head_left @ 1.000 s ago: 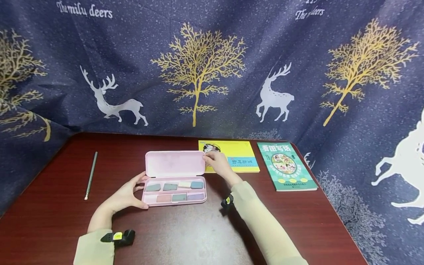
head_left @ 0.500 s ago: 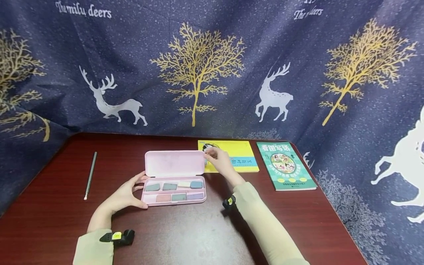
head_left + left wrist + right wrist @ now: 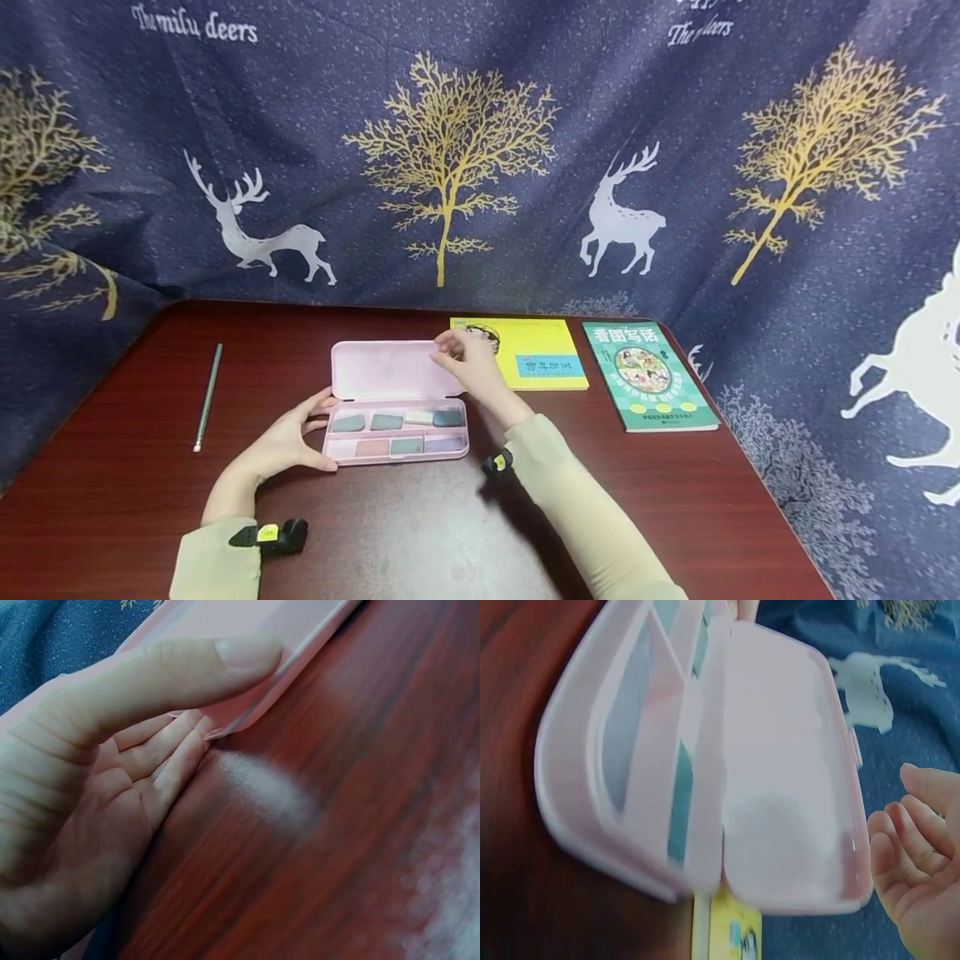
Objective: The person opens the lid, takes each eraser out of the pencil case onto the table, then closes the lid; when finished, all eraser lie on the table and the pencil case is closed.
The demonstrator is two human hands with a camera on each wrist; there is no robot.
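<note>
A pink pencil case (image 3: 341, 457) lies on the table with its lid (image 3: 390, 371) raised at the back. Flat grey-green, pink, white and bluish pieces lie in its compartments. My left hand (image 3: 281, 442) holds the case's left end, thumb at the front corner and fingers at the back, as the left wrist view also shows with the thumb (image 3: 187, 675) along the wall. My right hand (image 3: 476, 371) is at the lid's upper right edge. In the right wrist view, its loosely bent fingers (image 3: 915, 847) are right beside the lid's outer edge, with nothing gripped.
A yellow book (image 3: 551, 337) lies behind the right hand, with a green book (image 3: 652, 375) farther right. On the left lies a dark green pencil (image 3: 208, 396) with an eraser tip. A dark blue cloth (image 3: 300, 108) with deer and trees hangs behind the table.
My right hand has shifted left along the lid's top edge, from its right corner, now overlapping the lid in the head view. The left hand and case stay in place.
</note>
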